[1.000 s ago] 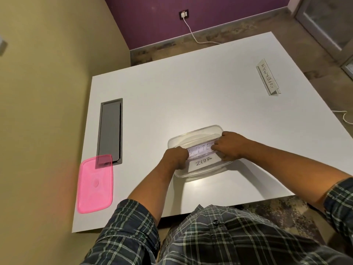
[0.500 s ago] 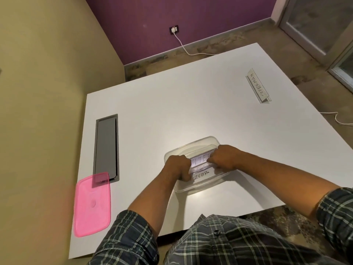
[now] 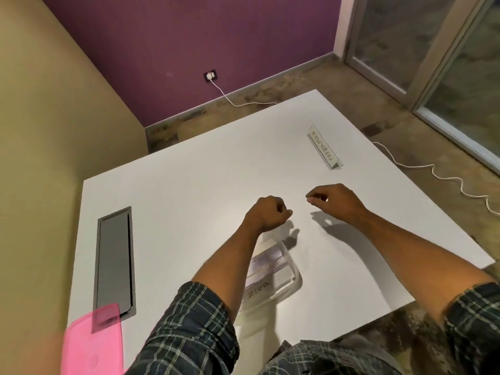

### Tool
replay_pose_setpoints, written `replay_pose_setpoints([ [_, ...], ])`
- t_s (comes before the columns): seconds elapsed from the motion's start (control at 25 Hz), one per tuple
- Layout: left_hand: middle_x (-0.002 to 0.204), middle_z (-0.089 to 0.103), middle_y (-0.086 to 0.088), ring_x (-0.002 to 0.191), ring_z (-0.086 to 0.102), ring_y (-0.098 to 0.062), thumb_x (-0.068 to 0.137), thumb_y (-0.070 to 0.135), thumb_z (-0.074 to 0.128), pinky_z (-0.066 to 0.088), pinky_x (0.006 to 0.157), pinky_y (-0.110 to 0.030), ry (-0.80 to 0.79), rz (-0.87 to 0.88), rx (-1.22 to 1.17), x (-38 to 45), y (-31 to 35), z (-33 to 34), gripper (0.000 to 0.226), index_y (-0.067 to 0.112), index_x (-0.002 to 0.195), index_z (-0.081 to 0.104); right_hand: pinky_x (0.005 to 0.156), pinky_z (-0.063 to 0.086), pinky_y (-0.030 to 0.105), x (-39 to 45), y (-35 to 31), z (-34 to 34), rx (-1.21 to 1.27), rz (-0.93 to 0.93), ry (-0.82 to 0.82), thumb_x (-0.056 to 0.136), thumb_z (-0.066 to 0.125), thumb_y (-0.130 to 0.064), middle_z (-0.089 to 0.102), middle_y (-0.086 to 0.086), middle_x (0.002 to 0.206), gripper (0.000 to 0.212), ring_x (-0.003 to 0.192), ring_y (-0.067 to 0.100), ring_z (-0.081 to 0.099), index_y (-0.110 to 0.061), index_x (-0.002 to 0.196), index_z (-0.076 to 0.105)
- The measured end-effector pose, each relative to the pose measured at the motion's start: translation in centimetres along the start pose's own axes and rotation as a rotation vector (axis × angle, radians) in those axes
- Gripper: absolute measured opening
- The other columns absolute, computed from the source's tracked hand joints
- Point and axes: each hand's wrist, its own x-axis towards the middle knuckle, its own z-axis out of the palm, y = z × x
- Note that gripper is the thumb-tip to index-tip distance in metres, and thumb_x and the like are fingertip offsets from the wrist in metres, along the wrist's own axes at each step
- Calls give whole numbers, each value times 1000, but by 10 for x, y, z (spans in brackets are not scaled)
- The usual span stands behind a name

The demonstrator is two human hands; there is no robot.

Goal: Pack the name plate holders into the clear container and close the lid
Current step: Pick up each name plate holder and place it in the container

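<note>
Here we see the white table (image 3: 205,185) filling most of the view. On it, at 9 o'clock, a grey panel (image 3: 115,259) lies flush in the top. At 7 o'clock the pink lid (image 3: 92,345) lies flat, its far corner overlapping the near end of the panel. At 6 o'clock, near the table's near edge, we find the clear container (image 3: 281,280), uncovered and partly hidden by the left forearm; it holds name plate holders lying flat, and the nearest card (image 3: 258,289) shows handwritten letters, too blurred for us to read with certainty. At 2 o'clock, well apart from the container, one holder (image 3: 324,147) stands alone on the table, marked "SUPERMAN".

Both hands hang over the table beyond the container, near each other and apart from it. The left hand (image 3: 269,212) is curled into a loose fist and grips nothing. The right hand (image 3: 335,201) has its fingers bent downward, loosely curled, and likewise carries nothing.
</note>
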Motion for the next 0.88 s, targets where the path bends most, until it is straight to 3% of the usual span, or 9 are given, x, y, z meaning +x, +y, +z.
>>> replay_pose_setpoints([
  [0.16, 96, 72, -1, 97, 65, -22, 88, 39, 61, 55, 85, -36, -12, -1, -17, 47, 33, 21, 26, 15, 93, 70, 88, 57, 38, 26, 41, -25, 147, 277, 26, 82, 73, -41, 74, -9, 92, 24, 82, 14, 72, -31, 104, 74],
  [0.28, 108, 71, -3, 108, 63, -23, 89, 41, 61, 53, 91, -37, -90, -1, 41, 81, 54, 40, 32, 18, 110, 68, 95, 55, 42, 52, 72, -35, 214, 421, 27, 80, 77, -38, 74, 0, 107, 35, 98, 23, 71, -23, 112, 73],
  [0.4, 134, 61, -4, 125, 56, -25, 91, 41, 59, 48, 100, -38, -116, 6, 28, 110, 70, 52, 54, 16, 139, 52, 98, 53, 45, 79, 90, -40, 311, 492, 69, 82, 77, -33, 73, 8, 114, 40, 105, 28, 69, -16, 118, 71],
  [0.52, 151, 47, -7, 140, 43, -26, 92, 35, 60, 38, 110, -33, -95, 37, -48, 139, 83, 57, 66, 11, 150, 38, 95, 54, 41, 102, 101, -41, 322, 469, 112, 87, 72, -29, 72, 8, 114, 33, 102, 28, 68, -12, 115, 71],
  [0.6, 150, 48, -7, 138, 44, -27, 92, 27, 60, 33, 101, -22, -68, 51, -163, 158, 92, 58, 63, 10, 149, 40, 84, 54, 34, 117, 107, -40, 352, 446, 149, 90, 68, -28, 73, 6, 107, 25, 94, 26, 67, -11, 108, 72],
  [0.76, 146, 52, -9, 133, 49, -26, 90, 11, 58, 30, 86, -14, -83, 21, -338, 191, 105, 63, 61, 9, 148, 39, 69, 45, 26, 141, 109, -38, 339, 416, 129, 97, 58, -28, 67, 0, 97, 25, 88, 24, 64, -10, 106, 72],
  [0.88, 149, 48, -8, 136, 46, -23, 87, -2, 53, 33, 90, -14, -131, -2, -450, 211, 107, 70, 67, 10, 150, 34, 77, 51, 27, 157, 114, -29, 286, 414, 93, 102, 51, -25, 71, 11, 115, 30, 98, 29, 66, -6, 114, 70],
])
